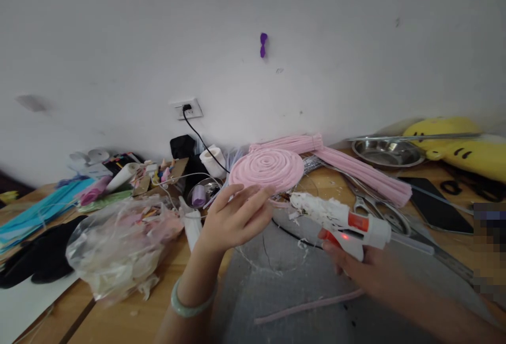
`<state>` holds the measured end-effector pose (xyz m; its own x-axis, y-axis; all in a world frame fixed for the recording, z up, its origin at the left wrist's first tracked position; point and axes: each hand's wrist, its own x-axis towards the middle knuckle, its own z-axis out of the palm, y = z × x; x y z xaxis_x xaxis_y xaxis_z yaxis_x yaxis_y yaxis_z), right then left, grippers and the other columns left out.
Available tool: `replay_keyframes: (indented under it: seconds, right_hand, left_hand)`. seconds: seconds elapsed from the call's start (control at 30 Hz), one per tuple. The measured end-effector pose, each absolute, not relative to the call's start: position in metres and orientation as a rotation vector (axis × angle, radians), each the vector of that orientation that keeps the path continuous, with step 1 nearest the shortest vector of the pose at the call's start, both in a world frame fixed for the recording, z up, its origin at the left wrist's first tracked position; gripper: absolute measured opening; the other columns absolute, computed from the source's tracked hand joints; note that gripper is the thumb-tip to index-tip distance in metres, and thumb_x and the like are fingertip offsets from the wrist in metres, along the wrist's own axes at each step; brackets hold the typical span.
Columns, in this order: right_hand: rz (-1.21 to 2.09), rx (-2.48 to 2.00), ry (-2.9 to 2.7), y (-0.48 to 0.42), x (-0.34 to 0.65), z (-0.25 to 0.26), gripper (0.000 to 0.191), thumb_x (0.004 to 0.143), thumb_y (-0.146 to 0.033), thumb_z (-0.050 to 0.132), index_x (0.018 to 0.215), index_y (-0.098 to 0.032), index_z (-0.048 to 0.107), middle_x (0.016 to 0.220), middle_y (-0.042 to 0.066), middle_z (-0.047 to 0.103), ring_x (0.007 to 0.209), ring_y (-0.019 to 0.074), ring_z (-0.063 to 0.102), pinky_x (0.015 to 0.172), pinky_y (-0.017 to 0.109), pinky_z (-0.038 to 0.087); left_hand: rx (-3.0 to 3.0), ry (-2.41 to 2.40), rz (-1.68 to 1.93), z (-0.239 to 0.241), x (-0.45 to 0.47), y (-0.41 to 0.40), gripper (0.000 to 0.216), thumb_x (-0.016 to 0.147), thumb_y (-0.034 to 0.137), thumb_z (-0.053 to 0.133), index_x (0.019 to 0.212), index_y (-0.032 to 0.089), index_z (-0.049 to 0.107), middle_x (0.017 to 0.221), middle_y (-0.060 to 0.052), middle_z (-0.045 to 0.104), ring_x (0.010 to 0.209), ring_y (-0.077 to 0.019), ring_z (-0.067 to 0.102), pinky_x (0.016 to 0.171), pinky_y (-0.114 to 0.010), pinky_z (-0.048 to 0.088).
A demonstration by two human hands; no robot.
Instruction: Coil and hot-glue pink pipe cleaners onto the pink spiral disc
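Note:
My left hand [233, 217] holds up a flat pink spiral disc [266, 169] coiled from pipe cleaner, fingers stretched along its back edge. My right hand [356, 265] grips a white and orange hot glue gun [343, 220], its glue-crusted nozzle pointing left at the disc's lower rim. A red light glows on the gun. A loose pink pipe cleaner [308, 306] lies on the grey mat [276, 291] below both hands. A pale green bangle [190, 304] circles my left wrist.
A bundle of pink pipe cleaners [356, 167] lies behind the disc, with scissors [375, 212] and a metal bowl [385, 153] at right. A crumpled clear plastic bag [118, 244] sits at left. A wall socket [188, 108] feeds a black cord. Yellow plush [466, 149] far right.

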<state>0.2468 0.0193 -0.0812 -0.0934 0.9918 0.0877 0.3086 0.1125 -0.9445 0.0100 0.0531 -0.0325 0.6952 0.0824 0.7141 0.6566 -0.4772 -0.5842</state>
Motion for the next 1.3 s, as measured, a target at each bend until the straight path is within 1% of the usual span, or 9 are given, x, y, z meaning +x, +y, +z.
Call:
replay_keyframes:
  seconds: [0.2,0.3,0.43,0.53,0.67,0.8,0.9,1.13,1.3]
  right_hand:
    - [0.864,-1.201,-1.752,0.028,0.252,-0.074,0.026,0.072,-0.044,0.06,0.055,-0.024,0.058,0.04,-0.001,0.053,0.038,0.0175,0.051,0.038,0.027,0.042]
    - [0.938,-1.198,-1.743,0.027,0.251,-0.07,0.027,0.073,-0.045,0.056,0.056,-0.024,0.055,0.041,-0.003,0.051,0.036,0.0158,0.051,0.036,0.025,0.042]
    - [0.993,-1.182,-1.798,0.028,0.251,-0.066,0.036,0.075,-0.046,0.051,0.048,-0.023,0.047,0.041,-0.003,0.049,0.037,0.0145,0.051,0.037,0.024,0.044]
    - [0.998,-1.216,-1.764,0.029,0.252,-0.069,0.031,0.075,-0.046,0.053,0.054,-0.023,0.05,0.042,-0.003,0.051,0.038,0.015,0.052,0.038,0.024,0.045]
    - [1.082,-1.187,-1.717,0.028,0.253,-0.071,0.036,0.075,-0.046,0.054,0.048,-0.023,0.046,0.042,-0.003,0.048,0.038,0.0132,0.05,0.038,0.023,0.045]
    - [1.074,-1.179,-1.721,0.027,0.251,-0.068,0.031,0.074,-0.044,0.055,0.053,-0.023,0.05,0.043,-0.003,0.049,0.038,0.0128,0.048,0.037,0.023,0.044]
    - [1.051,-1.159,-1.697,0.028,0.25,-0.07,0.034,0.074,-0.046,0.054,0.051,-0.023,0.048,0.04,-0.004,0.046,0.036,0.0131,0.048,0.036,0.023,0.043]
    - [1.038,-1.182,-1.666,0.027,0.256,-0.082,0.023,0.076,-0.043,0.056,0.064,-0.024,0.055,0.041,-0.005,0.049,0.036,0.0134,0.048,0.035,0.022,0.04]
    - [1.016,-1.128,-1.623,0.028,0.256,-0.081,0.033,0.073,-0.041,0.061,0.049,-0.022,0.049,0.04,-0.004,0.047,0.034,0.0112,0.044,0.032,0.021,0.037]
  left_hand:
    - [-1.983,-0.579,-0.752,-0.031,0.01,0.051,0.015,0.082,0.008,0.061,0.081,0.021,0.053,0.096,-0.001,0.074,0.083,-0.0133,0.065,0.085,-0.031,0.045]
    - [-1.986,-0.582,-0.751,-0.031,0.01,0.051,0.016,0.083,0.009,0.06,0.081,0.022,0.052,0.098,0.0,0.073,0.083,-0.013,0.064,0.085,-0.031,0.045]
    - [-1.988,-0.57,-0.748,-0.031,0.01,0.051,0.016,0.082,0.009,0.061,0.08,0.022,0.052,0.097,0.0,0.074,0.082,-0.0129,0.065,0.085,-0.03,0.045]
    - [-1.983,-0.567,-0.753,-0.029,0.011,0.051,0.017,0.082,0.008,0.06,0.079,0.022,0.051,0.094,0.001,0.074,0.079,-0.0121,0.066,0.083,-0.03,0.045]
    - [-1.979,-0.56,-0.756,-0.028,0.012,0.051,0.017,0.083,0.009,0.059,0.079,0.022,0.05,0.093,0.001,0.075,0.077,-0.0114,0.067,0.081,-0.029,0.046]
    - [-1.984,-0.554,-0.763,-0.029,0.012,0.051,0.016,0.082,0.008,0.06,0.08,0.021,0.051,0.093,-0.001,0.074,0.078,-0.0128,0.066,0.082,-0.03,0.046]
    - [-1.985,-0.567,-0.768,-0.03,0.011,0.051,0.017,0.082,0.007,0.059,0.08,0.022,0.051,0.096,-0.001,0.074,0.08,-0.0127,0.065,0.084,-0.03,0.045]
    - [-1.999,-0.577,-0.783,-0.03,0.011,0.052,0.017,0.081,0.007,0.059,0.08,0.022,0.051,0.098,-0.002,0.073,0.083,-0.0126,0.061,0.082,-0.028,0.047]
    - [-2.0,-0.586,-0.795,-0.029,0.011,0.052,0.017,0.081,0.005,0.058,0.08,0.021,0.053,0.095,-0.004,0.073,0.081,-0.014,0.058,0.08,-0.028,0.048]
